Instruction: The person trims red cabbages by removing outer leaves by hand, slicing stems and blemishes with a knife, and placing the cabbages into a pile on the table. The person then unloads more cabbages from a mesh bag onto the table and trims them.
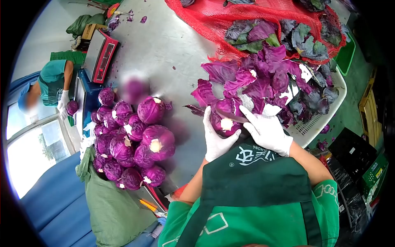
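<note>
A red cabbage [225, 114] with a pale cut stem is held close to my apron, stem end toward me. My left hand [219, 142], in a white glove, wraps around its left and lower side. My right hand [268, 129], also gloved, is closed on a knife [233, 117] whose dark blade lies across the cabbage just above the stem. The knife's handle is mostly hidden in my fingers. Loose purple leaves [257, 84] are heaped right beyond the cabbage.
A pile of red cabbages [123, 146] stands at the left. Ahead lies a red mesh bag [197, 18] with dark leaves. A white basket [306, 133] sits at the right. Beyond a red scale [105, 57], a co-worker [53, 84] in white gloves holds a cabbage.
</note>
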`<state>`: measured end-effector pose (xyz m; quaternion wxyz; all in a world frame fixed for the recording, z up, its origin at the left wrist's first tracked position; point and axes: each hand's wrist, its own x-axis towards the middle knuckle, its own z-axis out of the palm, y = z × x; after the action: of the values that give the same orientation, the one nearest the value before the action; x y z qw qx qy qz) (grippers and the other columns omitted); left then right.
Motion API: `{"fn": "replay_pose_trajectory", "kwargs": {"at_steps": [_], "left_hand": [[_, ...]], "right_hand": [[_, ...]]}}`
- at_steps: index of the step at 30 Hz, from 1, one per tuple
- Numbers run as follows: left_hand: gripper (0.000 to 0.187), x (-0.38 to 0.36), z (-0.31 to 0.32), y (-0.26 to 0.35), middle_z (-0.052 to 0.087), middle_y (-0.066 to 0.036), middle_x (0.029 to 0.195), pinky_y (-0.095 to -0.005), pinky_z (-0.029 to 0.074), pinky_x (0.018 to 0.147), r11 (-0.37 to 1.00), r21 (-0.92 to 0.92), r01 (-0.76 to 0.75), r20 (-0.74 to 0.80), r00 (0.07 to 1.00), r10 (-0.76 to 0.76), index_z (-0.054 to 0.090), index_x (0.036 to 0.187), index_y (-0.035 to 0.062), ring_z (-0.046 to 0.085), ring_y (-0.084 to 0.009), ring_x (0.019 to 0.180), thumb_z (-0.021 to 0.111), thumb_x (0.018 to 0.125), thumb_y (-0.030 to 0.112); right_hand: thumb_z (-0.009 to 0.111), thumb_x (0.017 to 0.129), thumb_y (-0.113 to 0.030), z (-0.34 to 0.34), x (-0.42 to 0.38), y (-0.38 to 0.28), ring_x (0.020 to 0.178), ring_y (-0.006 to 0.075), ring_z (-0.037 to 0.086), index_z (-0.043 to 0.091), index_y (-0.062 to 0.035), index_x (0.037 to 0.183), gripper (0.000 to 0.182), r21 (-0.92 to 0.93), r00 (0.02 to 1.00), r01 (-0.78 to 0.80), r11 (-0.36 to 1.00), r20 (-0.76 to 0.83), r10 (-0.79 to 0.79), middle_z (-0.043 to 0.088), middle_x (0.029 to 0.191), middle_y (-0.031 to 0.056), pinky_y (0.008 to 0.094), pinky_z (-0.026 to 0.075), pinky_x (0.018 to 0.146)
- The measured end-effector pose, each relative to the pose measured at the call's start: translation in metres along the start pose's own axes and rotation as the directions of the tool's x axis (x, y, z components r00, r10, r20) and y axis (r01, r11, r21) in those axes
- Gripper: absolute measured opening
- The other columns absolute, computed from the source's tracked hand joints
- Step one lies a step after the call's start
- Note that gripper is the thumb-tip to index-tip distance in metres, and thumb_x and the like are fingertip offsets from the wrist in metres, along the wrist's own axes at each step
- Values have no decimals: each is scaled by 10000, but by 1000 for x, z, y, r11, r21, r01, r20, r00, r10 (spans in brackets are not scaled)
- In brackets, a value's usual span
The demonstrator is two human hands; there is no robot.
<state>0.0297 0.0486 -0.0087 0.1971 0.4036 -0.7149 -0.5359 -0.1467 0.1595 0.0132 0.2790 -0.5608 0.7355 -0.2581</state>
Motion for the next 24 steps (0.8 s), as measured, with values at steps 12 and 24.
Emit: {"fn": "replay_pose_trajectory", "kwargs": {"at_steps": [12, 24], "left_hand": [[1132, 6, -1, -1, 373, -227, 1438, -400, 375, 1123, 999, -33, 37, 3, 999, -37, 197, 1502, -46, 445, -300, 1327, 906, 655, 202], [1169, 2, 5, -4, 324, -241, 1496, -424, 282, 1182, 994, 96, 51, -35, 998, -47, 185, 1517, -50, 352, -340, 1410, 905, 643, 243]], "right_hand": [[463, 1026, -332, 15, 16, -5, 637, 288, 668, 308, -45, 1539, 608, -78, 990, -67, 995, 117, 76, 684, 808, 141, 421, 525, 581], [580, 843, -701, -10, 38, -14, 1121, 383, 640, 438, -72, 1475, 903, 217, 964, -265, 940, 82, 252, 622, 1250, 254, 445, 498, 955]]}}
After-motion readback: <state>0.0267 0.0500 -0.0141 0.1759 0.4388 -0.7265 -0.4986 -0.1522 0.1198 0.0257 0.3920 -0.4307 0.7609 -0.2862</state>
